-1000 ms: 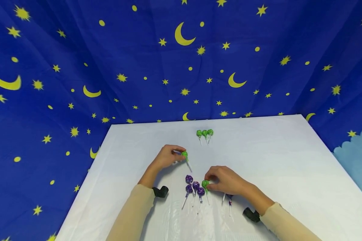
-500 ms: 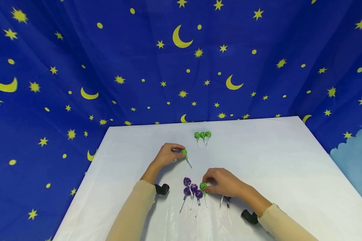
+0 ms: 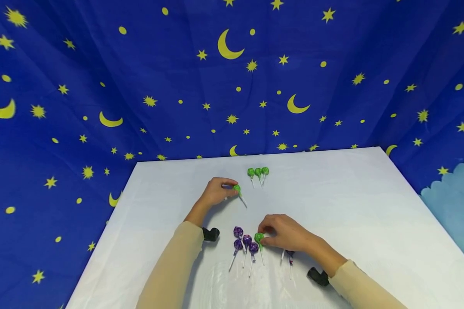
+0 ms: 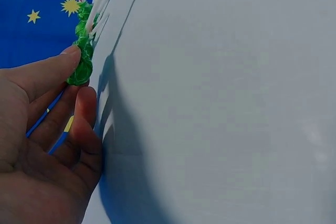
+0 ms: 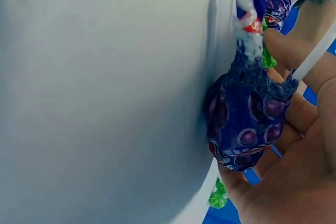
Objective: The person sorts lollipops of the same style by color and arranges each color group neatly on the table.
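My left hand (image 3: pixel 216 192) pinches a green-wrapped lollipop (image 3: pixel 237 188) by its head between thumb and fingers, over the middle of the table; its white stick points toward me. The left wrist view shows the thumb pressed on the green wrapper (image 4: pixel 84 69). Nearer me, my right hand (image 3: pixel 288 231) pinches another green lollipop (image 3: pixel 258 237) at its head, right beside a cluster of several purple lollipops (image 3: pixel 247 239). Other purple lollipops (image 3: pixel 291 253) lie partly hidden beneath the right palm. One large purple head (image 5: pixel 247 119) shows close up in the right wrist view.
Three green lollipops (image 3: pixel 258 171) lie side by side toward the back of the white table (image 3: pixel 332 189). A blue curtain (image 3: pixel 178 77) with moons and stars hangs behind. Black wrist mounts (image 3: pixel 211 234) sit at both cuffs.
My left hand has carried its green lollipop slightly away from me, toward the back group. The right hand stays at its green lollipop beside the purple ones. The whole view shifts slightly.
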Demonstrator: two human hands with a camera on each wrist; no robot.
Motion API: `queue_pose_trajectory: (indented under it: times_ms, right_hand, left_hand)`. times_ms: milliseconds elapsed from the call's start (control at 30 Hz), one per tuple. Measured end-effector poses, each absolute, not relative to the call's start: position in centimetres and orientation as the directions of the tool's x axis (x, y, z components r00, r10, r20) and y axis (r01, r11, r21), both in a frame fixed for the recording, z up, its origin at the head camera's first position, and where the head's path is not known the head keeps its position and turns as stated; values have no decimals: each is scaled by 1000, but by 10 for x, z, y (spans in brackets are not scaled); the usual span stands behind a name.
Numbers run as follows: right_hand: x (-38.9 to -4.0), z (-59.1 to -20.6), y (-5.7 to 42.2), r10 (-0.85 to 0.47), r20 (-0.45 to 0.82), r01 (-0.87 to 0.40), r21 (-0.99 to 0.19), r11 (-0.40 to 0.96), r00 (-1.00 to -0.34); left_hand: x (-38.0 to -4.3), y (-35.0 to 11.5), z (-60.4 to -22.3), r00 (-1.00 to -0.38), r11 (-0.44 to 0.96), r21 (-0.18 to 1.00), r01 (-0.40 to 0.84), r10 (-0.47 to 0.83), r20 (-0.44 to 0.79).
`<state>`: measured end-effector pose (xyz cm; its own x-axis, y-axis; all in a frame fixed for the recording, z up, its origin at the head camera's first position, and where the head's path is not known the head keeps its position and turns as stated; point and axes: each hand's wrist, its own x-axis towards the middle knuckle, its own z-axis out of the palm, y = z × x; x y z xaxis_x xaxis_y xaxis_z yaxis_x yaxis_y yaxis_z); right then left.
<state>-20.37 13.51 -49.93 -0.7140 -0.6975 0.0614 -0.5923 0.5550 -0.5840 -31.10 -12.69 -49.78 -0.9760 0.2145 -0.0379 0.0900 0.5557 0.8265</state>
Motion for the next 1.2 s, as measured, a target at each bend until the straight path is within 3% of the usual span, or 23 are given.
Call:
queue_pose_trajectory:
  times_ms: [467, 1200]
  right_hand:
    - [-198, -508, 129, -710, 55, -584, -614, 531, -702]
    - [-204, -502, 134, -705, 87, -605, -593, 531, -704]
  left_hand:
    - [-315, -126, -510, -986, 554, 830, 56, 160, -40]
    - [-346, -102, -498, -990, 626, 776, 79, 139, -10]
